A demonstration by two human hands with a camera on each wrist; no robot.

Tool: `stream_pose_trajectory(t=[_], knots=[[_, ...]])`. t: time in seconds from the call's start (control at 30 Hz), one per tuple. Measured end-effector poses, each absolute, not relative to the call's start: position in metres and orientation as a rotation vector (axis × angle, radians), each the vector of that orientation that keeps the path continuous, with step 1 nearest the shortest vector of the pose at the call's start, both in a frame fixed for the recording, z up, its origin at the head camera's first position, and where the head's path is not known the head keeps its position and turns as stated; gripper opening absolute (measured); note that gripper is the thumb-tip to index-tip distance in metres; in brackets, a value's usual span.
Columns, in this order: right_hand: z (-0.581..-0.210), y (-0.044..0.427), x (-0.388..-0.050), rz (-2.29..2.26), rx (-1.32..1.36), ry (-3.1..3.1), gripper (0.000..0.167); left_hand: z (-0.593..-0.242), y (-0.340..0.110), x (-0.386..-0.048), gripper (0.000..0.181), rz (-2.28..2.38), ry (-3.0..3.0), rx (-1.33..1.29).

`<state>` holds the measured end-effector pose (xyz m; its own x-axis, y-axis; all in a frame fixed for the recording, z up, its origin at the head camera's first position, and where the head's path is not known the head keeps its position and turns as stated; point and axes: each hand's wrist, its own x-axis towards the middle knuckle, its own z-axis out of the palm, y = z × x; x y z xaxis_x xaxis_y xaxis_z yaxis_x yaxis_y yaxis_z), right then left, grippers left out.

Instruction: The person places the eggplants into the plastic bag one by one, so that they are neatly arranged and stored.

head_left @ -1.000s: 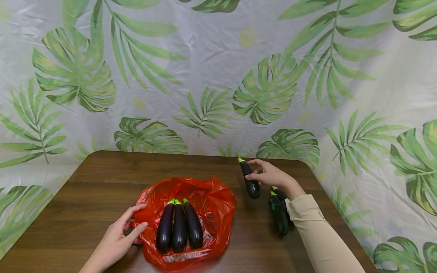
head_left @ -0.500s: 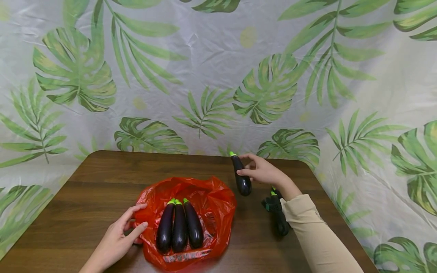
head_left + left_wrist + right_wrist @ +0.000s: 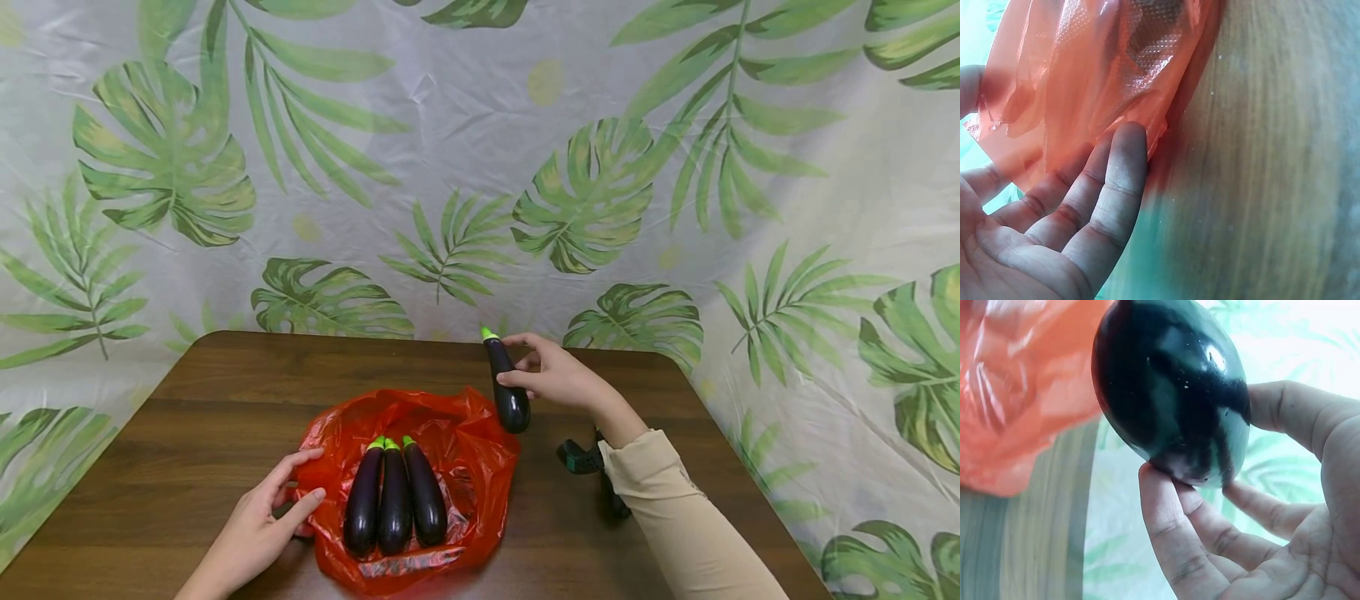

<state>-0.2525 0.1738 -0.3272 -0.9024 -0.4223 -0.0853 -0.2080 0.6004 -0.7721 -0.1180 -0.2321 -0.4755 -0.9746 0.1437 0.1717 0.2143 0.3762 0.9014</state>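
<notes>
My right hand pinches an eggplant between thumb and fingers, raised by the right rim of the red plastic bag, its green stem tilted up and left. In the right wrist view, that eggplant's rounded end faces the camera. Three eggplants lie side by side in the bag, stems pointing away from me. At the bag's left side my left hand holds its edge. The left wrist view shows the fingers against the thin plastic, some seen through it.
Under my right forearm an eggplant lies on the wooden table, mostly hidden by the sleeve. A dark wrist device hangs beside the cuff. A leaf-patterned sheet hangs behind the table.
My right hand has carried its eggplant left to the bag's right rim. The forearm now covers more of the eggplants on the right. My left hand and the bag stay put.
</notes>
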Motion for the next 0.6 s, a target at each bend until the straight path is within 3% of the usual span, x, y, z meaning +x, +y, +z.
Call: stream_pose_trajectory(t=[0.6], knots=[[-0.328,0.116,-0.218,-1.189,-0.564,2.529,0.063,-0.475,-0.232,-0.117,0.046,-1.715,-2.543,-0.32]])
